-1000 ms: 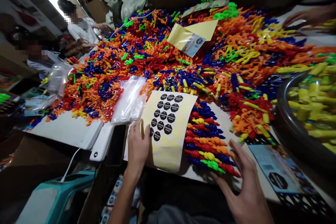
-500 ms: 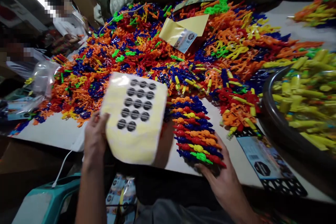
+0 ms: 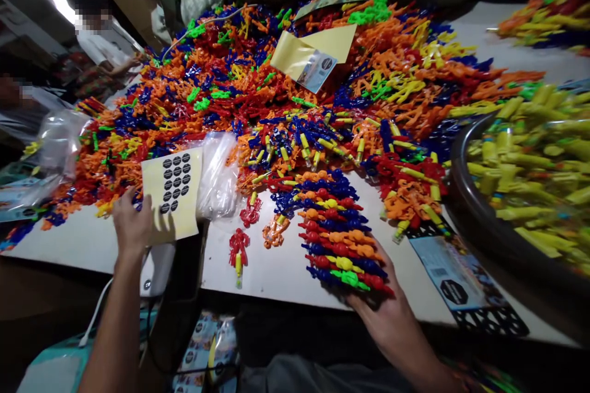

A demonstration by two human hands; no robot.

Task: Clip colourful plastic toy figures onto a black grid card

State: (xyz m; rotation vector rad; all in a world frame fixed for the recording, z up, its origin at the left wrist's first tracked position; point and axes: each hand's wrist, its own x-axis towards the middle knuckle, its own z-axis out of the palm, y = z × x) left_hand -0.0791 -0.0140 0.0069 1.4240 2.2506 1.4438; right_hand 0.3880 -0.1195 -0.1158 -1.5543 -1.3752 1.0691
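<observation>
My left hand grips the lower left corner of a pale yellow sticker sheet printed with several black round stickers, over the table's left part beside a stack of clear plastic bags. My right hand lies at the near table edge, fingers under the near end of a neat row of stacked colourful plastic toy figures. A few loose red and orange figures lie on the white table between my hands.
A huge heap of orange, blue, red and green toy parts covers the table's far side. A dark basin of yellow parts stands right, above a printed card. A yellow sheet lies on the heap. Other people sit far left.
My left hand has carried the sticker sheet from the table's middle leftward beside the plastic bags, uncovering loose figures. My right hand has come up to the near end of the stacked figures.
</observation>
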